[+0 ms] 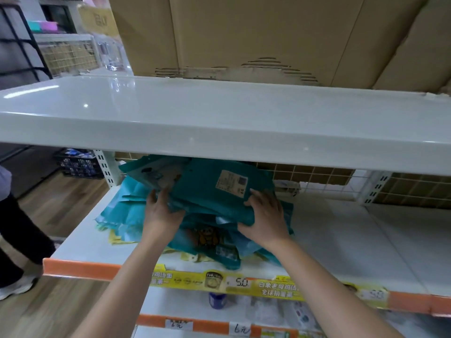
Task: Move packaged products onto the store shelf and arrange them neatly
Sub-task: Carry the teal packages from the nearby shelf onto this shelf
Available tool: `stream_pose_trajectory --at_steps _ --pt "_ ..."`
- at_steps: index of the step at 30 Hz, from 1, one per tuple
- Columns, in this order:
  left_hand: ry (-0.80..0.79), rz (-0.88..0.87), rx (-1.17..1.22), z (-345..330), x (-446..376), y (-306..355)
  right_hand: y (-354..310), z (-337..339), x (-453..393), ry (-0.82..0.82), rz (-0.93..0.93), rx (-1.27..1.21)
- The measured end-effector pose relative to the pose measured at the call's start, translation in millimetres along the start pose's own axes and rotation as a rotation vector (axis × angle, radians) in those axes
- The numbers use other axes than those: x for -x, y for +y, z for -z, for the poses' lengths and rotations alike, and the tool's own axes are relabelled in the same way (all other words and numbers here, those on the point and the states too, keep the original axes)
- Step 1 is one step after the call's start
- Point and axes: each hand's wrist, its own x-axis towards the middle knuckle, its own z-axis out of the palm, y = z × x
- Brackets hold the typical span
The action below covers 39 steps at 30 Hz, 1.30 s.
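Two bare hands are reaching under the glossy white upper shelf (pixel 219 113) and working on a heap of teal packaged products (pixel 219 191) that is lying on the white middle shelf (pixel 353 240), toward its left half. The left hand (pixel 162 213) is holding the left edge of the topmost teal packet, fingers curled up along its side and thumb tucked against it. The right hand (pixel 266 215) is gripping the packet's right near corner, fingers bent over the top face and thumb running along the near edge. That top packet is showing a pale printed label (pixel 230 182) facing up. Beneath it, lighter turquoise packets (pixel 122 211) are fanning out to the left, and yellow packets (pixel 117 239) are peeking from the bottom of the heap at the near side. One packet with an orange cartoon print (pixel 207 236) is lying just near of the hands.

Along the middle shelf's near lip, an orange strip is carrying a yellow price banner (pixel 227 281) reading 5.0. Large cardboard boxes (pixel 244 32) are standing at the far side of the upper shelf. At far left, another person's dark-trousered leg and pale shoe (pixel 14 286) are standing on the wood floor.
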Motion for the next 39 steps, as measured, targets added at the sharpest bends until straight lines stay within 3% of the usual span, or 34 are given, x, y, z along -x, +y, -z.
stream_pose_trajectory --at_steps 3,8,16,23,27,33,36,39 --pt "0.032 -0.005 -0.008 -7 4 2 3 -3 5 -0.096 -0.026 -0.042" --pt "0.027 -0.008 0.000 -9 12 4 9 1 11 -0.005 -0.077 -0.006" --pt "0.162 0.004 -0.024 -7 27 22 21 9 15 0.019 -0.066 -0.055" --pt "-0.023 -0.010 0.212 -13 41 40 34 7 32 0.053 -0.024 -0.214" --pt "-0.048 0.030 0.307 -19 37 40 32 22 38 0.225 -0.035 -0.339" --pt "-0.249 -0.004 0.208 -33 38 59 31 53 43 0.508 -0.110 -0.467" --pt "-0.343 -0.021 0.210 -48 45 74 32 70 49 0.565 -0.214 -0.770" --pt "-0.432 0.042 0.307 -68 57 87 40 81 60 0.486 -0.350 -1.161"
